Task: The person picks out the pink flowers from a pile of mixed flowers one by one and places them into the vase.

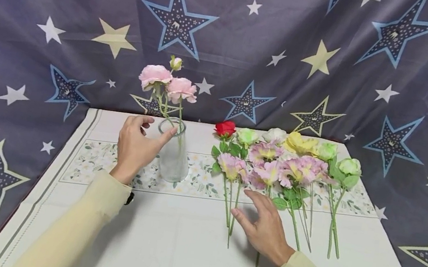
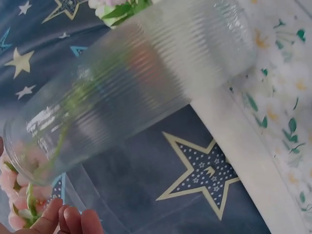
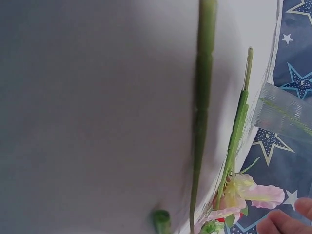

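Note:
A clear ribbed glass vase point(image 1: 173, 162) stands on the left of the table, with pink flowers point(image 1: 181, 89) and a small bud rising from its mouth. My left hand point(image 1: 137, 144) is beside the vase's mouth, thumb at the rim and fingers loosely bent. In the left wrist view its fingertips point(image 2: 73, 220) show near the rim, with nothing gripped. On the right, my right hand point(image 1: 265, 231) hovers over the stems of the purple-pink flowers point(image 1: 268, 173), fingers spread and holding nothing. A green stem point(image 3: 202, 92) crosses close in the right wrist view.
Farther back on the right lie a red rose point(image 1: 225, 129), a yellow flower point(image 1: 300, 144) and several pale green and white flowers point(image 1: 349, 166). A floral band point(image 1: 206, 182) runs across the white tablecloth point(image 1: 185, 251). A star-patterned curtain point(image 1: 230, 37) hangs behind the table.

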A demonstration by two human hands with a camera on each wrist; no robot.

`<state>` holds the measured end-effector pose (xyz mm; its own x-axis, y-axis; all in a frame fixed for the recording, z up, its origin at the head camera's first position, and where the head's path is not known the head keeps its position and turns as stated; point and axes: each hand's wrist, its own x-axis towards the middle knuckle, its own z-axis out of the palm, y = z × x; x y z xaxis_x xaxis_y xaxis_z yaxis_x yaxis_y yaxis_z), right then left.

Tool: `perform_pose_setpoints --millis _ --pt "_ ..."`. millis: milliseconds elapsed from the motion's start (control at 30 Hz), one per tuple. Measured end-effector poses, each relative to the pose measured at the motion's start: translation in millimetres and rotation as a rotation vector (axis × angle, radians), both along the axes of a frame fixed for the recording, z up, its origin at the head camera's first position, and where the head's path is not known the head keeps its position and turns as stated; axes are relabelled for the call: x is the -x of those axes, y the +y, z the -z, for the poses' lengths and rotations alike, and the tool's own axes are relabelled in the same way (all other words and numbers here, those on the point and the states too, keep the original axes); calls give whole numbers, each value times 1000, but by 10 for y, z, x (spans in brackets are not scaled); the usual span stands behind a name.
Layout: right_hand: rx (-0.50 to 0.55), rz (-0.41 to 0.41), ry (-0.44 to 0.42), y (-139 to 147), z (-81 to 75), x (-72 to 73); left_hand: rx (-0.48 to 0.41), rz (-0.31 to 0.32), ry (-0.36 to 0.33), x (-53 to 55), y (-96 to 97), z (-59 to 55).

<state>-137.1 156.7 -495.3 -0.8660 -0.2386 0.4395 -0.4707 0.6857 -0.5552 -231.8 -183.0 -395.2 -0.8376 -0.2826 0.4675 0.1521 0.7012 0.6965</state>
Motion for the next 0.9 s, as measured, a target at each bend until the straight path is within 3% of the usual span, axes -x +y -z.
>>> perform_pose_setpoints --millis 300,900 --pt "4 2 -17 -7 -18 -6 -32 44 63 -152 19 196" --pt "-10 18 -25 6 -42 10 -46 94 67 -408 87 476"
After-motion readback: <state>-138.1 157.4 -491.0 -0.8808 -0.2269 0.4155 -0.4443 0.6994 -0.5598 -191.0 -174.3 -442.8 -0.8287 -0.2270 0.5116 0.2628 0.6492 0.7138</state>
